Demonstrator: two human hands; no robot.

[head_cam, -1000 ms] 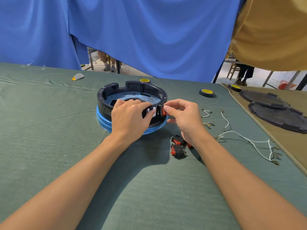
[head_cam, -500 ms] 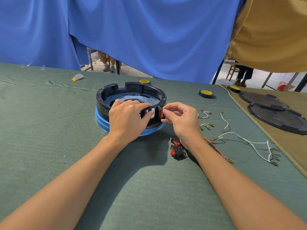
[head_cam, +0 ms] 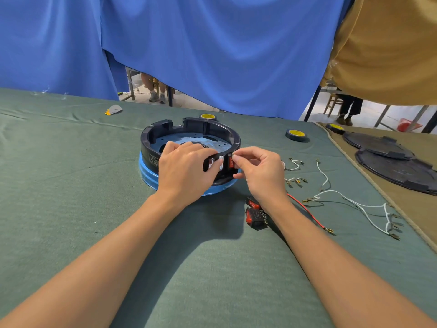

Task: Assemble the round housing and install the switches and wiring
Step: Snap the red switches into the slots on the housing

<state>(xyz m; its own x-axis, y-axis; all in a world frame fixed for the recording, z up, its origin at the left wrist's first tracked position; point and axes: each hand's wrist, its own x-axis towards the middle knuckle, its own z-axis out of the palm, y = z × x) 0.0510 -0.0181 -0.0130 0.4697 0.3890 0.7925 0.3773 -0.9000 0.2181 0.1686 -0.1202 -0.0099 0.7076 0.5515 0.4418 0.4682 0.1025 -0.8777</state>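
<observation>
A round black housing point(head_cam: 151, 140) sits on a blue base point(head_cam: 147, 175) on the green cloth. My left hand point(head_cam: 183, 170) grips its near wall, fingers curled over the rim beside an open switch slot. My right hand point(head_cam: 259, 171) pinches a red rocker switch point(head_cam: 230, 162) against the housing's near-right wall. Two more red and black switches point(head_cam: 254, 215) lie on the cloth under my right wrist. A red wire point(head_cam: 307, 213) and white wires point(head_cam: 361, 205) with terminals lie to the right.
Yellow-topped tape rolls point(head_cam: 296, 134) lie behind and right of the housing. Two black round lids point(head_cam: 397, 166) rest on a tan mat at the far right. A small grey and yellow scrap point(head_cam: 113, 110) lies at the back left. Blue curtains hang behind the table.
My right hand has stayed at the switch on the housing wall, shifting slightly. The red wire has come into sight beside my right forearm. My left hand keeps its grip.
</observation>
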